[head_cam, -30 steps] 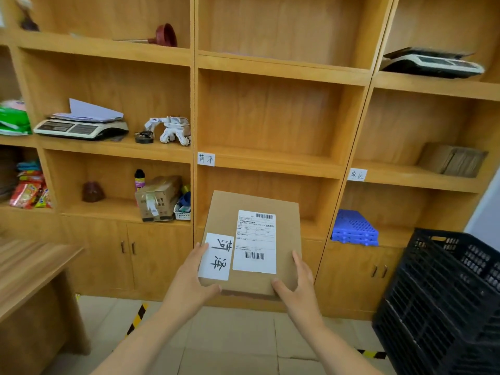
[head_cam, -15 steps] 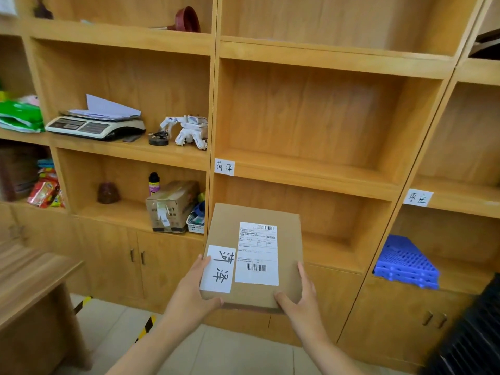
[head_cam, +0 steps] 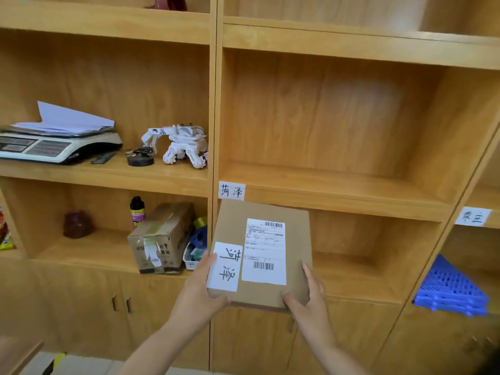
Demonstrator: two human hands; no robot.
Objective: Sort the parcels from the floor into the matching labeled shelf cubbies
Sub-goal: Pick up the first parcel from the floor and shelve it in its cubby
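Note:
I hold a flat brown cardboard parcel in both hands, in front of the wooden shelf unit. It carries a printed shipping label and a white handwritten tag. My left hand grips its near left corner, thumb on the tag. My right hand grips its near right corner. The parcel's far edge sits just under the shelf label with the same two characters, at the left end of the wide middle cubby, which holds nothing. A second label marks the cubby at the right.
The left cubbies hold a scale with papers, a white toy robot, a taped carton, a spray can and a dark jar. Blue plastic pallets lie in the lower right cubby. Cabinet doors run below the shelves.
The shelf fills more of the view and I stand closer to it. The parcel has risen with both hands towards the labelled middle shelf. The black crate has left the frame.

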